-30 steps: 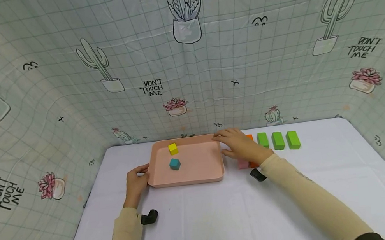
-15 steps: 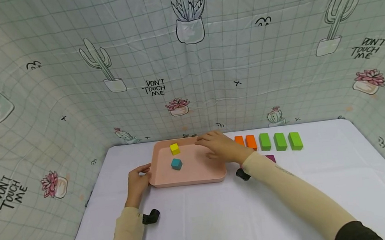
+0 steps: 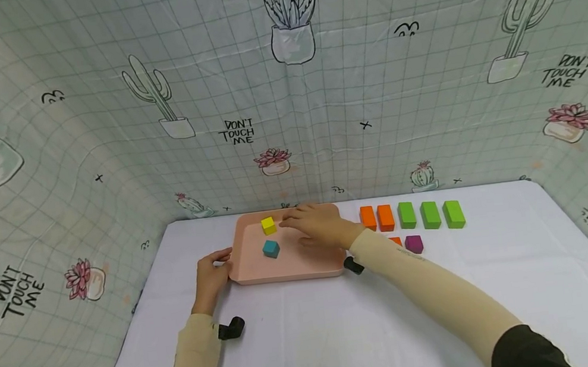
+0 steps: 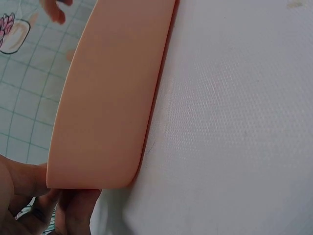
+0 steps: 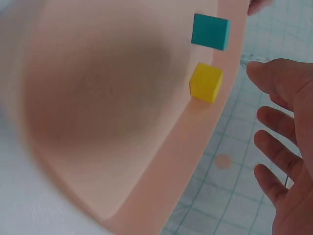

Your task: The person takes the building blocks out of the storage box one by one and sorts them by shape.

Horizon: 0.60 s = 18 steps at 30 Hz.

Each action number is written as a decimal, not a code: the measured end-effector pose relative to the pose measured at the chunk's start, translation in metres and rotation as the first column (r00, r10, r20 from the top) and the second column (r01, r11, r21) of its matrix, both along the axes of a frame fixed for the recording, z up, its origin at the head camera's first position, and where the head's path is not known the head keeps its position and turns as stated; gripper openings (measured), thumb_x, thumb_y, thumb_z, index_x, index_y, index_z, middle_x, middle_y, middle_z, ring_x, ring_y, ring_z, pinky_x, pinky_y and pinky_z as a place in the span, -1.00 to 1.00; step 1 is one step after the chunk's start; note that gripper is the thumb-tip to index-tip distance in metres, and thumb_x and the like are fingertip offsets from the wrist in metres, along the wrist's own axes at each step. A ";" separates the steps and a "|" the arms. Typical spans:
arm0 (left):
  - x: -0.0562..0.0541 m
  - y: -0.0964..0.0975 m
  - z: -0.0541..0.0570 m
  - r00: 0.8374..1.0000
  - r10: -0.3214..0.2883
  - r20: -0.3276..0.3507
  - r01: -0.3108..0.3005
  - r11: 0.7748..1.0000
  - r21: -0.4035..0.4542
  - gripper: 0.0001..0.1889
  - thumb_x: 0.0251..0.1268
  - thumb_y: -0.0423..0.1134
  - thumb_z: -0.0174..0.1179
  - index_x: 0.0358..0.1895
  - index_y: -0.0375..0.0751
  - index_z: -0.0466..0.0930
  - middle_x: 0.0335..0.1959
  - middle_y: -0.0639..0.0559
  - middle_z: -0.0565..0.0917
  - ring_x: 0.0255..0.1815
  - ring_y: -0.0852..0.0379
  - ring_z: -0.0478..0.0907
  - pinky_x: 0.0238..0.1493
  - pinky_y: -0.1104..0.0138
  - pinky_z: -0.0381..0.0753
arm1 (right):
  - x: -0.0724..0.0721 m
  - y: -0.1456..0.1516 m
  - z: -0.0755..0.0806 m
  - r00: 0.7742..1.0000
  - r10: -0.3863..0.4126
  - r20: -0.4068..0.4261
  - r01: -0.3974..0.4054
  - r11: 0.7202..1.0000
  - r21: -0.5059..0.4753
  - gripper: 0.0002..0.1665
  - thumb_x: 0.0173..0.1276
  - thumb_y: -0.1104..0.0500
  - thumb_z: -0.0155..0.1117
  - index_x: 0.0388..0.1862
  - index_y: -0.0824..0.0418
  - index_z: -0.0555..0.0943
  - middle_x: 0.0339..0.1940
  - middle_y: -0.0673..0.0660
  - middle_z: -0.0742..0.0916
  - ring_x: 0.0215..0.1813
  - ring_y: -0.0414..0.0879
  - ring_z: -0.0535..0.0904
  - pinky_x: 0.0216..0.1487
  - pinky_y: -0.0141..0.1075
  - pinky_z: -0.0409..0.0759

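A shallow pink tray (image 3: 288, 271) lies near the table's back edge. Inside it, on the left, sit a yellow cube (image 3: 268, 225) and a teal cube (image 3: 271, 248), a little apart. At the tray's left side my left hand (image 3: 211, 281) grips the wall; in the left wrist view its thumb and fingers (image 4: 78, 213) meet the tray's end. My right hand (image 3: 320, 227) hovers over the tray, fingertips close to the yellow cube. In the right wrist view, its fingers (image 5: 276, 147) are spread apart and hold nothing.
Right of the tray stand orange blocks (image 3: 386, 217) and green blocks (image 3: 430, 215) in a row. Before them are a purple cube (image 3: 414, 244) and another orange block (image 3: 396, 241), partly hidden by the right sleeve. A patterned cloth (image 3: 318, 103) hangs behind the white table (image 3: 310, 337).
My right hand has moved left from the tray's right rim to over its middle, near the yellow cube, uncovering the orange blocks and purple cube. The left hand stays on the tray.
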<state>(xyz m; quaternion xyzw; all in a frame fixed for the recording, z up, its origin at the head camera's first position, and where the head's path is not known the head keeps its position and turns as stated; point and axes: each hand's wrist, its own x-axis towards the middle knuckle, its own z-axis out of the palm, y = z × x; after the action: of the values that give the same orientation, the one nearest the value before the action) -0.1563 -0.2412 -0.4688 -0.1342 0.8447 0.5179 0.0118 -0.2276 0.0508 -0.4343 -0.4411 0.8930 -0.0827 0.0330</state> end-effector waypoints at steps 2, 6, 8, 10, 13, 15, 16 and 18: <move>-0.001 -0.001 0.000 1.000 0.002 0.005 -0.002 1.000 0.002 -0.60 0.42 -0.54 0.09 0.27 -0.51 0.64 0.07 -0.40 0.61 -0.41 0.22 0.53 -0.45 0.46 0.53 | -0.001 -0.005 0.000 1.000 0.017 0.017 -0.017 1.000 -0.003 -0.34 0.51 0.15 0.42 0.53 0.17 0.49 0.53 0.14 0.54 0.58 0.11 0.37 0.63 0.04 0.24; -0.003 -0.001 0.002 1.000 0.003 0.017 -0.003 1.000 0.030 -0.61 0.41 -0.55 0.10 0.26 -0.53 0.63 0.04 -0.39 0.62 -0.39 0.20 0.55 -0.44 0.47 0.54 | -0.001 -0.013 -0.001 0.998 0.053 0.028 -0.053 0.999 -0.005 -0.34 0.50 0.19 0.42 0.53 0.18 0.49 0.54 0.16 0.53 0.61 0.12 0.33 0.63 0.06 0.24; -0.005 -0.002 0.002 1.000 -0.001 0.025 0.000 0.999 0.043 -0.60 0.40 -0.56 0.10 0.26 -0.53 0.63 0.03 -0.38 0.62 -0.38 0.19 0.55 -0.44 0.47 0.54 | -0.001 -0.017 0.000 0.997 0.073 0.016 -0.072 0.997 -0.013 -0.34 0.48 0.21 0.44 0.51 0.20 0.50 0.55 0.18 0.54 0.61 0.13 0.33 0.62 0.06 0.25; -0.006 -0.003 0.004 0.999 -0.005 0.041 0.002 0.998 0.058 -0.59 0.39 -0.57 0.10 0.26 -0.54 0.62 0.03 -0.36 0.61 -0.38 0.19 0.54 -0.43 0.47 0.54 | 0.000 -0.020 0.000 0.996 0.094 0.003 -0.094 0.995 -0.032 -0.34 0.46 0.22 0.46 0.49 0.23 0.52 0.53 0.20 0.55 0.60 0.15 0.35 0.62 0.05 0.26; -0.007 -0.005 0.006 0.997 -0.014 0.080 0.007 0.997 0.076 -0.58 0.40 -0.57 0.11 0.29 -0.51 0.60 0.05 -0.33 0.60 -0.38 0.17 0.52 -0.43 0.45 0.53 | -0.001 -0.026 -0.001 0.993 0.117 -0.022 -0.118 0.992 -0.053 -0.37 0.43 0.24 0.47 0.45 0.25 0.55 0.48 0.20 0.60 0.57 0.16 0.39 0.61 0.04 0.28; -0.008 -0.005 0.008 0.993 -0.020 0.115 0.009 0.996 0.093 -0.57 0.42 -0.57 0.12 0.32 -0.50 0.58 0.06 -0.32 0.58 -0.37 0.15 0.51 -0.43 0.43 0.54 | -0.001 -0.029 -0.003 0.991 0.129 -0.036 -0.131 0.990 -0.055 -0.40 0.44 0.24 0.47 0.43 0.24 0.58 0.43 0.17 0.64 0.55 0.15 0.42 0.61 0.02 0.29; -0.009 -0.006 0.009 0.991 -0.023 0.131 0.009 0.995 0.102 -0.56 0.42 -0.57 0.12 0.34 -0.49 0.57 0.07 -0.31 0.57 -0.37 0.14 0.51 -0.43 0.43 0.55 | -0.001 -0.030 -0.004 0.990 0.132 -0.041 -0.134 0.990 -0.051 -0.42 0.45 0.24 0.46 0.42 0.23 0.58 0.41 0.15 0.65 0.54 0.14 0.43 0.61 0.01 0.30; -0.010 -0.007 0.011 0.987 -0.032 0.159 0.013 0.993 0.116 -0.55 0.43 -0.57 0.13 0.36 -0.48 0.55 0.08 -0.30 0.56 -0.34 0.13 0.53 -0.42 0.42 0.58 | -0.002 -0.033 -0.005 0.989 0.140 -0.052 -0.142 0.989 -0.038 -0.45 0.47 0.23 0.44 0.41 0.21 0.60 0.38 0.12 0.67 0.51 0.11 0.45 0.60 0.00 0.31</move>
<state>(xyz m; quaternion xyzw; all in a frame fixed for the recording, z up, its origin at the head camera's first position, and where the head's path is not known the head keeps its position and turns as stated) -0.1662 -0.2483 -0.4574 -0.1650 0.8115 0.5527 0.0935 -0.2293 0.0174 -0.4395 -0.5057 0.8582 -0.0879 0.0077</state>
